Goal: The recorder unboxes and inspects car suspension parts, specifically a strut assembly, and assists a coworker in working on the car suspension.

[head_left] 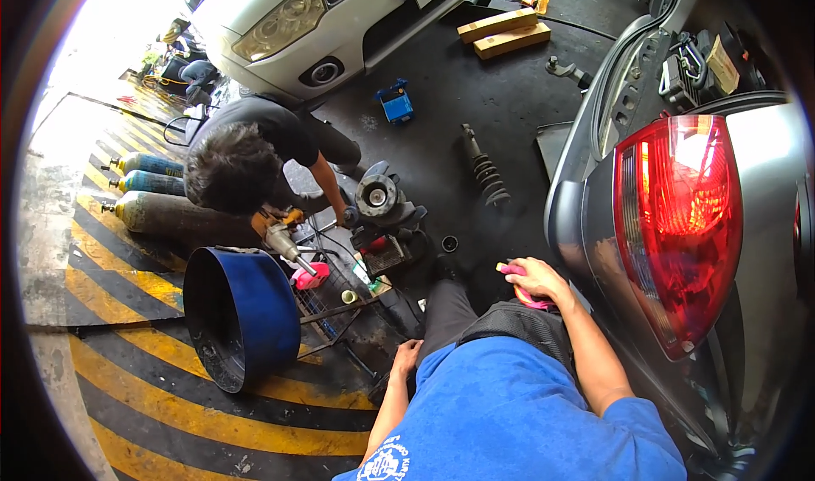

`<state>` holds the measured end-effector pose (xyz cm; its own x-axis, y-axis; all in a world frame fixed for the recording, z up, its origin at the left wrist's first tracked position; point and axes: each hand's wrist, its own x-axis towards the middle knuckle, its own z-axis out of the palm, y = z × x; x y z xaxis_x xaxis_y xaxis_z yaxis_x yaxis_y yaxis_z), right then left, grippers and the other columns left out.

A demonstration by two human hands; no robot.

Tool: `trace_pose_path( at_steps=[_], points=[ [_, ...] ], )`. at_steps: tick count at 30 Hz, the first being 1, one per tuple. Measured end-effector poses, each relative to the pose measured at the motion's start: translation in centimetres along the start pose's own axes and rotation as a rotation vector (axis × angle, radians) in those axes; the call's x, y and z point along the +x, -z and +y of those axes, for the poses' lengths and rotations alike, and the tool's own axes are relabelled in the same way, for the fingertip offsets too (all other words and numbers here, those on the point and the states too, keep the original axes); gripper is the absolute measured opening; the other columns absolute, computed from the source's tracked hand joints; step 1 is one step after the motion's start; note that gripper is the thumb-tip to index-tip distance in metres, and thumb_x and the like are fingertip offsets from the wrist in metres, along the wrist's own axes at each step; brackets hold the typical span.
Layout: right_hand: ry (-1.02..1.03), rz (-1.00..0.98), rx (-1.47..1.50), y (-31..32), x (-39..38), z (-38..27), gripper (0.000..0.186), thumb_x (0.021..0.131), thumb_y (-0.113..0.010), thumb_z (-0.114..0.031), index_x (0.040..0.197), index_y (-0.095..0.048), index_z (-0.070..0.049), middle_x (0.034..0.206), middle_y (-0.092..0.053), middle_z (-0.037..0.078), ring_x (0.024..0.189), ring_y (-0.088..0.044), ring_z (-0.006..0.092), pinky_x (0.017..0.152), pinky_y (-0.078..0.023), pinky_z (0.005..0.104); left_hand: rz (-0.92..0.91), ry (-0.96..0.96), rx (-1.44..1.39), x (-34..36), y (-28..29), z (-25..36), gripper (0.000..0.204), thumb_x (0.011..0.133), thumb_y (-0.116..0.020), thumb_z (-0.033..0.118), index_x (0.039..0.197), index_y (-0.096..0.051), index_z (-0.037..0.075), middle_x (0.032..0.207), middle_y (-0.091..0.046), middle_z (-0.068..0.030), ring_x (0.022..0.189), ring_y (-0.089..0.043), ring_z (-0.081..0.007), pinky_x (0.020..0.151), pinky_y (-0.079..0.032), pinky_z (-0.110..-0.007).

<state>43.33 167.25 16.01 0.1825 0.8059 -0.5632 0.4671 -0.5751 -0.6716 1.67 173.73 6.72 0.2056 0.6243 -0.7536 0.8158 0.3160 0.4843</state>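
Observation:
My right hand [541,281] is closed round a small pink-and-yellow piece, soft-looking like a cloth, with its ends showing on both sides of the fingers. It is over my dark trousers, close to the rear corner of the grey car [586,218]. Beside my left thigh, my left hand [408,355] hangs low with its fingers partly hidden, and I cannot tell whether they are closed. Left of it is a low metal rack [340,332]. Across from me, a bent-over co-worker [255,141] reaches to a wheel hub assembly [376,196], beside an orange impact wrench [276,230].
A blue drum [263,320] stands on the striped floor at left, with gas cylinders [157,212] behind it. On the dark floor lie a spring strut [486,168], a blue box [396,104] and wooden blocks [512,41]. A white car [280,22] stands ahead.

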Motion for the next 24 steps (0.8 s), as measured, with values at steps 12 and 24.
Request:
trace_pose_path(
  at_steps=[12, 24],
  points=[
    [-0.122, -0.165, -0.056, 0.0, 20.5, -3.9, 0.050, 0.080, -0.071, -0.043, 0.117, -0.066, -0.010, 0.108, -0.069, 0.014, 0.105, -0.064, 0.0288, 0.089, -0.049, 0.0407, 0.088, 0.267, -0.158, -6.1, -0.9, -0.4, 0.042, 0.094, -0.058, 0.035, 0.113, -0.066, -0.002, 0.099, -0.070, -0.0167, 0.090, -0.065, -0.0218, 0.081, -0.050, -0.035],
    [-0.193, 0.022, 0.283, 11.5, 29.4, 3.6, 0.032, 0.086, -0.068, -0.031, 0.094, -0.063, 0.000, 0.080, -0.064, 0.005, 0.074, -0.058, 0.0133, 0.069, -0.048, 0.0315, -0.065, 0.176, -0.493, 5.9, -2.6, 4.6, 0.038, 0.093, -0.060, 0.031, 0.109, -0.067, -0.003, 0.098, -0.070, -0.0152, 0.090, -0.064, -0.0210, 0.080, -0.050, -0.033]
  ],
)
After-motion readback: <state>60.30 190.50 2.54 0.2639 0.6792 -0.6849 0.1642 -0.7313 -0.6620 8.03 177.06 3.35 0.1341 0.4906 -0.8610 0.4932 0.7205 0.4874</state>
